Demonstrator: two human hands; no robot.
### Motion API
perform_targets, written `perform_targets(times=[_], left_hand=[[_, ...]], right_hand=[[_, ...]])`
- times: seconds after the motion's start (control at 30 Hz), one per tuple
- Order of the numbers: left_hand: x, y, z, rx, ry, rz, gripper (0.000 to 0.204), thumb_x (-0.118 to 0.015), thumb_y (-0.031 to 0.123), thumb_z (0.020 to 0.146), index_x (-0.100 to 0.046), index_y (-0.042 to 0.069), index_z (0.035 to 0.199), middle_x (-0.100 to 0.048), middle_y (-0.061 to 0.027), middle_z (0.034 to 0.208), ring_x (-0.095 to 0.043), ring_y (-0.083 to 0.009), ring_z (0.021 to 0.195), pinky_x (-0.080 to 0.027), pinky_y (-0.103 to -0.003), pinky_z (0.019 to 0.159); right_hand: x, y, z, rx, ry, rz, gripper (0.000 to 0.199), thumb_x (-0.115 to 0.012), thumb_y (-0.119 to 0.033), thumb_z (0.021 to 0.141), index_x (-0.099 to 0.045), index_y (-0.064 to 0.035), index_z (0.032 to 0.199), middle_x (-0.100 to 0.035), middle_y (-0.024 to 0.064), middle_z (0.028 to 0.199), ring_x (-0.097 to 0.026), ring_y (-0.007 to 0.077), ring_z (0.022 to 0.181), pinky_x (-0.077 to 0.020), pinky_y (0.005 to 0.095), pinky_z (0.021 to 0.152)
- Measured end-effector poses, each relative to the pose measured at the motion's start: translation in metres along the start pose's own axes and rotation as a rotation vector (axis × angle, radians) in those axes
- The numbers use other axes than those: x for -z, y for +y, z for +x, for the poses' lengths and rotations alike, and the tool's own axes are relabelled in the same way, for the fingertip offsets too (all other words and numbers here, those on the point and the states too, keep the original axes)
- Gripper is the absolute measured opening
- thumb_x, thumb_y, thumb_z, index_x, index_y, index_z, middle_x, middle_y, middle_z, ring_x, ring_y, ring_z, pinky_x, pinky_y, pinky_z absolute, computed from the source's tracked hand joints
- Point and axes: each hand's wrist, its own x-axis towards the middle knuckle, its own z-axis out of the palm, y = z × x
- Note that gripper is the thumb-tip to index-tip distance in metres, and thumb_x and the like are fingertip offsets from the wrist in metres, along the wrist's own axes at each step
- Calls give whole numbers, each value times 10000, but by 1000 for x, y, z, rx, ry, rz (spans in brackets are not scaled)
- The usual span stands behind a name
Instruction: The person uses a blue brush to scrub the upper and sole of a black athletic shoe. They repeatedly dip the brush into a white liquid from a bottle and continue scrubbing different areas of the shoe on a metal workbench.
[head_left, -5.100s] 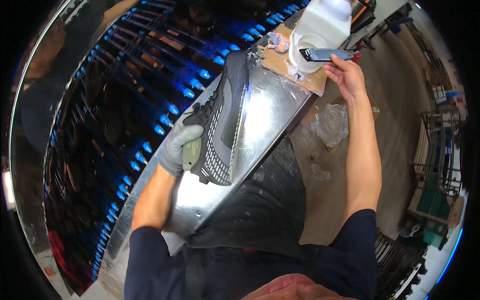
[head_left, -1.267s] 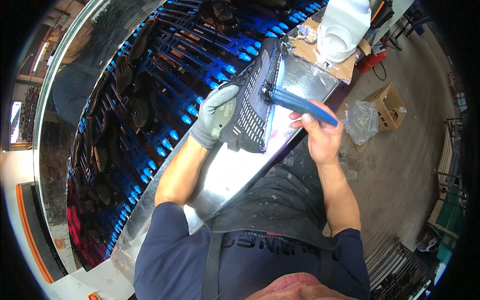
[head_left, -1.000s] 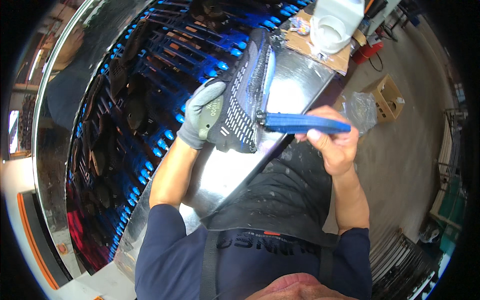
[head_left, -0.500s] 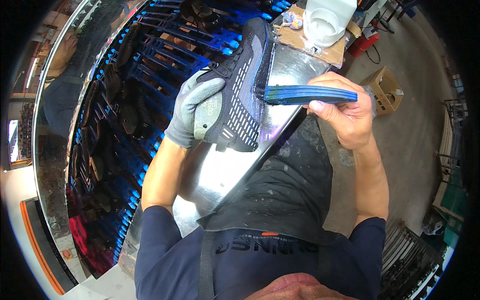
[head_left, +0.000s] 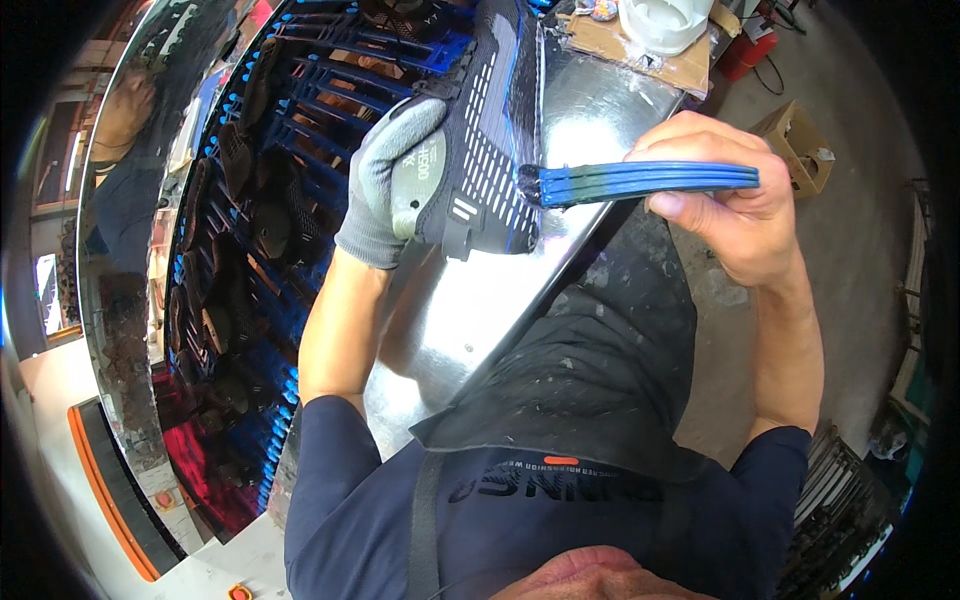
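My left hand [head_left: 385,190], in a grey glove, is closed around a black shoe upper [head_left: 492,150] patterned with white dashes. The shoe upper is tilted on its side above the shiny metal table [head_left: 430,340], with its lower edge towards my right hand. Bare, my right hand [head_left: 750,225] pinches a blue-handled brush [head_left: 650,183], whose handle looks like several strips bundled together. Its dark bristle tip touches the shoe's lower edge near the end closest to me. The inside of the shoe upper is hidden.
At left runs a rack conveyor [head_left: 310,110] with blue-tipped rods, carrying several dark shoe parts [head_left: 270,230]. A white plastic container [head_left: 665,25] stands on cardboard [head_left: 640,60] at the table's far end. A cardboard box [head_left: 795,150] is on the floor at right.
The brush tip has slid along the shoe's lower edge towards the end nearest me. The shoe upper has shifted away from me, and the whole view has moved slightly.
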Motion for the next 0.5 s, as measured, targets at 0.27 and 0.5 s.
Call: perform_targets(times=[0.27, 0.5], left_hand=[[-9, 12, 12, 95, -197, -551, 375, -414, 145, 1123, -601, -75, 1361, -701, -266, 1285, -733, -355, 1154, -647, -483, 1008], [-19, 15, 28, -145, -53, 133, 472, -683, 33, 998, -546, -62, 1439, -686, -189, 1351, -716, -230, 1186, -629, -365, 1023]], right_hand=[[16, -19, 17, 221, -111, -267, 264, -774, -33, 894, -724, 71, 1131, -741, 213, 1057, -730, 289, 929, -575, 357, 808], [41, -52, 30, 330, -252, -671, 316, -763, -20, 871, -720, 57, 1175, -736, 237, 1103, -757, 349, 991, -616, 384, 808]])
